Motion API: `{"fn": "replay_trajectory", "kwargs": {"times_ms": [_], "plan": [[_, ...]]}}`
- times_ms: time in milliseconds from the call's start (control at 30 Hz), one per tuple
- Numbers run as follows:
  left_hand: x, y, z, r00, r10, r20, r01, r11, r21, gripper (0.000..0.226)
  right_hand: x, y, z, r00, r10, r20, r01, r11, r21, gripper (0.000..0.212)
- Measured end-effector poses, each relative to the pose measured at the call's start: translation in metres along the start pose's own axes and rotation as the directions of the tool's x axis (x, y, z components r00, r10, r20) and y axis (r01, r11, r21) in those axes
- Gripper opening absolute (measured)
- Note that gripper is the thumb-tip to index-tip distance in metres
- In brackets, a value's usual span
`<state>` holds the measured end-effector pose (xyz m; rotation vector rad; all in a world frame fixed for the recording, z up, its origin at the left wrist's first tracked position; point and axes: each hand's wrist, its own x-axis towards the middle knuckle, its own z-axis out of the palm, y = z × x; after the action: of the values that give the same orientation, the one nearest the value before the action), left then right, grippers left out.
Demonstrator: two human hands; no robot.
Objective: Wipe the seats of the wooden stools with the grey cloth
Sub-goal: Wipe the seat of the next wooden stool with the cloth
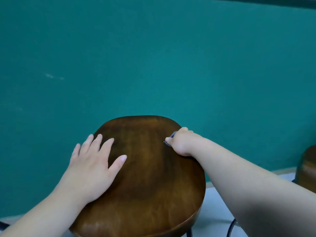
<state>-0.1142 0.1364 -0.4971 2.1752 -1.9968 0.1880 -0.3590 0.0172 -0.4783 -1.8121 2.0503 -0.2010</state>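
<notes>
Grey cloth [171,136] showed only as a small bunched sliver at the far right edge of the near stool's seat [147,182], poking out beyond the knuckles of the right hand [181,143]. That hand was clenched around it, fingers curled under so that most of the fabric was hidden inside the fist. The fist itself pressed down on the wood, close to the rim. Balling the cloth like this probably gave a firm pad to push across the grain. The left hand [93,168] lay flat on the left side of the same seat, fingers straight and spread, holding nothing. I judged it was there to steady the stool against the sideways push of wiping. The 2 hands sat well apart, with a broad stretch of dark polished wood between them. A 2nd stool [307,168] stood at the right edge of view, only partly visible, and looked to be waiting its turn. Behind both rose a plain teal wall [153,65].
</notes>
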Motion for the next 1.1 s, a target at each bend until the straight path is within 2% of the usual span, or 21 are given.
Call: {"fn": "replay_trajectory", "kwargs": {"times_ms": [233, 433, 733, 900, 1100], "plan": [[0.000, 0.001, 0.000, 0.999, -0.027, 0.037, 0.028, 0.999, -0.030, 0.090, 0.030, -0.010, -0.007, 0.994, -0.113, 0.011, 0.113, 0.988, -0.105, 0.058], [0.001, 0.001, 0.001, 0.998, -0.027, 0.051, 0.028, 0.999, -0.019, 0.090, 0.060, -0.013, -0.010, 0.980, -0.195, 0.032, 0.198, 0.975, -0.105, 0.058], [0.002, 0.003, -0.002, 0.996, -0.029, 0.081, 0.033, 0.998, -0.045, 0.105, 0.098, -0.025, -0.015, 0.961, -0.272, 0.050, 0.276, 0.957, -0.087, 0.060], [0.003, 0.003, -0.003, 0.994, -0.029, 0.102, 0.034, 0.998, -0.053, 0.105, 0.117, -0.034, -0.016, 0.938, -0.338, 0.076, 0.344, 0.935, -0.092, 0.053], [0.003, 0.001, -0.005, 0.991, -0.045, 0.128, 0.054, 0.996, -0.068, 0.092, 0.126, -0.044, -0.018, 0.923, -0.372, 0.093, 0.380, 0.921, -0.088, 0.050]]}}
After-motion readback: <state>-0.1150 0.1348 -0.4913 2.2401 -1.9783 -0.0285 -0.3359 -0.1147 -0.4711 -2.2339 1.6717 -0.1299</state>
